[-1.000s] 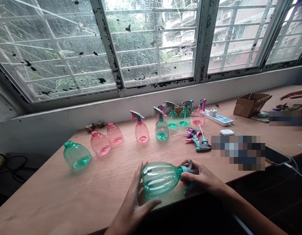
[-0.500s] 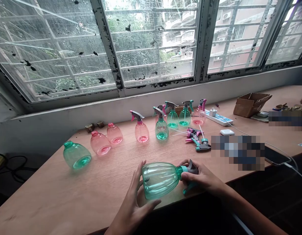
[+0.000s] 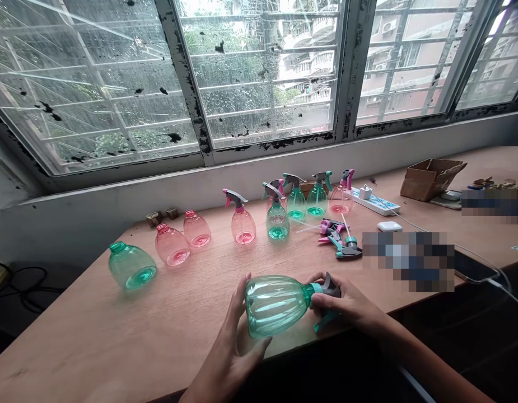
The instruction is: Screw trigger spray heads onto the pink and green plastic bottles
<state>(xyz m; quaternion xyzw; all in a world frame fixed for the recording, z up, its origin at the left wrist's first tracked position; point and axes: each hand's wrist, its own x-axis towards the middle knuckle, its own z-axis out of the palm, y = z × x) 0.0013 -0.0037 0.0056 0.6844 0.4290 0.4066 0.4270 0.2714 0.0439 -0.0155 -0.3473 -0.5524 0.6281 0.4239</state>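
A green spray bottle (image 3: 278, 307) lies sideways in the air above the table's front edge, its base to the left. Around that base curls my left hand (image 3: 233, 347), thumb below and fingers up along the far side, partly hidden by the bottle. My right hand (image 3: 346, 305) grips the grey and teal spray head (image 3: 331, 289) at the neck; its teal trigger points down. Beyond my hands, loose spray heads (image 3: 349, 249) in grey, pink and teal lie in a small heap with their tubes.
Several fitted spray bottles (image 3: 243, 225), pink and green, stand near the wall. To the left are an open green bottle (image 3: 131, 268) and two open pink bottles (image 3: 172, 246). Rightward are a power strip (image 3: 378, 202), an earbud case (image 3: 390, 226), a cardboard box (image 3: 429, 180) and a phone (image 3: 475, 266).
The bottle has turned slightly about its length and its base has risen a little. My left thumb has shifted slightly left; my right hand stays at the spray head.
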